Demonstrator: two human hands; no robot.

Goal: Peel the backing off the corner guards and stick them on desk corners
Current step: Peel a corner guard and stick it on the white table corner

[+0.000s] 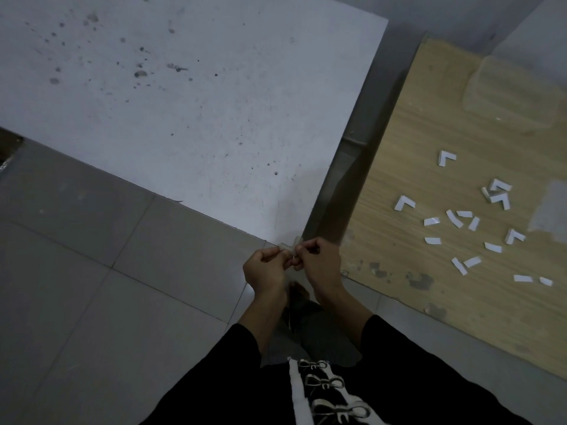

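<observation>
Since there is only the head view, everything is placed against the near corner of the white tabletop [184,102].

- Both hands meet just at that corner, slightly below its tip. The left hand [265,269] has its fingers curled in and pinches one end of a small clear corner guard [290,245]. The right hand [319,262], also curled, pinches the other end, thumb and fingertips close against the left's.
- The guard is held in the air at the corner, touching or just short of the edge; I cannot tell which. A two-hand pinch this tight suits picking at a backing strip, not pressing the guard on. Whether any strip is on it is too small and dim to tell.
- Holding it at the corner likely saves a reach once the adhesive is bare.
- To the right of the corner, across a grey gap, lies a wooden tabletop [399,185]. White backing scraps [460,219], some L-shaped and some straight, are scattered on it, well apart from the hands. They are probably dropped there to keep the gluing surface clean.
- Further right and away from the corner sits a translucent container [506,93]; its contents are unclear.
- Grey floor tiles [92,271] lie below the corner.
</observation>
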